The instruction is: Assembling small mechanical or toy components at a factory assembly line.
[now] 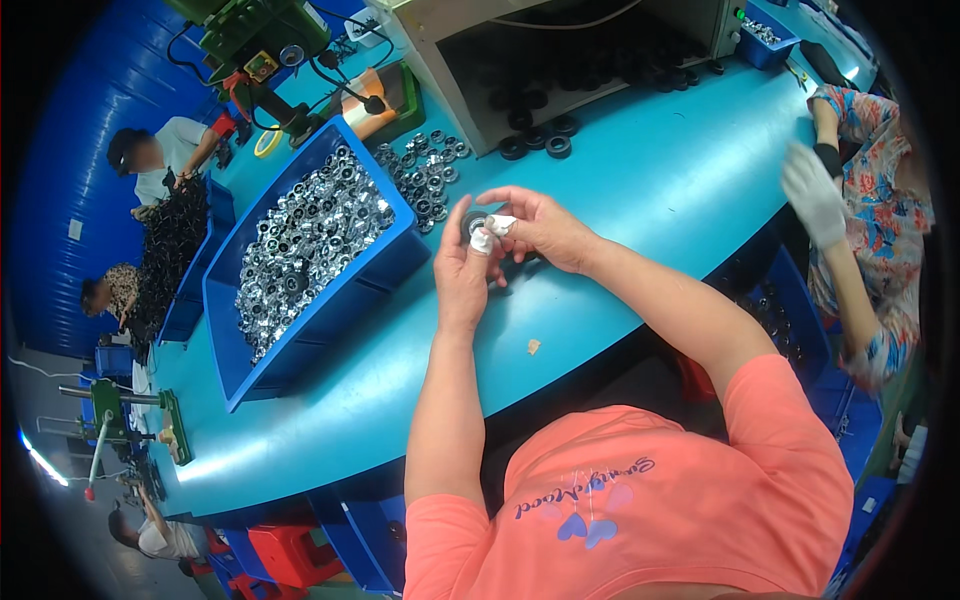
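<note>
Above the teal table, just right of the big blue bin, my two hands meet around a small wheel with a dark rim and a pale metal centre. My left hand grips it from the near left, fingers curled around its side. From the right, my right hand presses its thumb at the wheel's edge, with the forefinger arched over the top. Both thumbs wear white tape or covers, which hide part of the wheel. Loose shiny metal wheels lie on the table just beyond my hands.
The slanted blue bin at left is heaped with shiny metal wheels. Black rings lie in and before a grey machine housing. A green press stands at far left. A co-worker's gloved hand is at right.
</note>
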A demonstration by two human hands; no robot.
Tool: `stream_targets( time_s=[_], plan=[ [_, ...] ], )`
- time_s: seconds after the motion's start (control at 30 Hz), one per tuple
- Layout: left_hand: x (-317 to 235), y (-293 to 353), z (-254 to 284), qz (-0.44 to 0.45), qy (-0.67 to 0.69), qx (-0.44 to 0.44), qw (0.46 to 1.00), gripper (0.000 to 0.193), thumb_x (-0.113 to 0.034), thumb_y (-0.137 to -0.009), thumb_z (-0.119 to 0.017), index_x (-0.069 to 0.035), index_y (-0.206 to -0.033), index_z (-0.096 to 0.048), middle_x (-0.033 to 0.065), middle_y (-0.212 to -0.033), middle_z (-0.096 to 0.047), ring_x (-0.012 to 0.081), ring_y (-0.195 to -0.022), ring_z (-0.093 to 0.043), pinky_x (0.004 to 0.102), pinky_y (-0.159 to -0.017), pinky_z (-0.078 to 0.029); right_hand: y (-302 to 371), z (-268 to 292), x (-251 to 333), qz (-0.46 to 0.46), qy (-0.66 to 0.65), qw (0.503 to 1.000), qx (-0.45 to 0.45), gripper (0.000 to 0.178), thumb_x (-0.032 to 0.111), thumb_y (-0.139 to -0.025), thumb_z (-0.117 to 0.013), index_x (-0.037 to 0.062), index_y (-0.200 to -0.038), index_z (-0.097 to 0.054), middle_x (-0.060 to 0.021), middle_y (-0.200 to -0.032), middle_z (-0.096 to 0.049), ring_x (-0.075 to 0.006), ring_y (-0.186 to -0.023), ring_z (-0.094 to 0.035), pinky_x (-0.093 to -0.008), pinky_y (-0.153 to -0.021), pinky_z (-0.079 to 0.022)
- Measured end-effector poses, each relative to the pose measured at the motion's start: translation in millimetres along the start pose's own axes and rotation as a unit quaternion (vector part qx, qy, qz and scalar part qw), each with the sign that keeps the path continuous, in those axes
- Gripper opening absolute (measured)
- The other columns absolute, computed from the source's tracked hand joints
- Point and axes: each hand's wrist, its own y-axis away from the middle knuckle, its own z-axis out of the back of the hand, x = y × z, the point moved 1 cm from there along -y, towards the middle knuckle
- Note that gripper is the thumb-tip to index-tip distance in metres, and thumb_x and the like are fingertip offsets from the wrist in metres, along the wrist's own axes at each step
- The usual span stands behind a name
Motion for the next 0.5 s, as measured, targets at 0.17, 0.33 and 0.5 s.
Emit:
stream_targets(
  time_s=[0.17,0.33,0.5],
  plan=[
    [2.5,1.4,-6.7,-0.023,-0.004,0.023,0.999,0.060,-0.008,-0.103,-0.053,-0.006,-0.158,-0.031,0.0093,-0.106,-0.065,0.0108,-0.074,-0.060,0.0255,-0.061,-0.055,-2.8,6.2,2.8,0.036,0.069,0.997,-0.006,0.034,0.013,-0.099,-0.063,0.0045,-0.132,-0.062,-0.0060,-0.098,-0.069,-0.0095,-0.083,-0.065,-0.0235,-0.070,-0.055],
    [13.6,-0.8,-1.1,-0.025,-0.140,0.004,0.990,0.059,-0.002,-0.102,-0.049,-0.008,-0.158,-0.031,0.0098,-0.114,-0.064,0.0105,-0.081,-0.060,0.0260,-0.064,-0.054,-5.2,4.3,-11.2,0.101,0.133,0.985,-0.046,0.024,0.012,-0.097,-0.062,0.0016,-0.118,-0.067,-0.0064,-0.098,-0.068,-0.0115,-0.087,-0.067,-0.0262,-0.075,-0.058],
    [11.7,-1.5,-3.7,-0.050,-0.171,-0.041,0.983,0.062,-0.001,-0.101,-0.051,-0.011,-0.159,-0.030,0.0079,-0.106,-0.064,0.0108,-0.079,-0.060,0.0254,-0.064,-0.054,-5.2,9.1,-4.6,0.046,0.142,0.987,-0.061,0.019,0.011,-0.095,-0.065,0.0010,-0.110,-0.070,-0.0061,-0.102,-0.064,-0.0107,-0.078,-0.062,-0.0252,-0.068,-0.053]
  ],
)
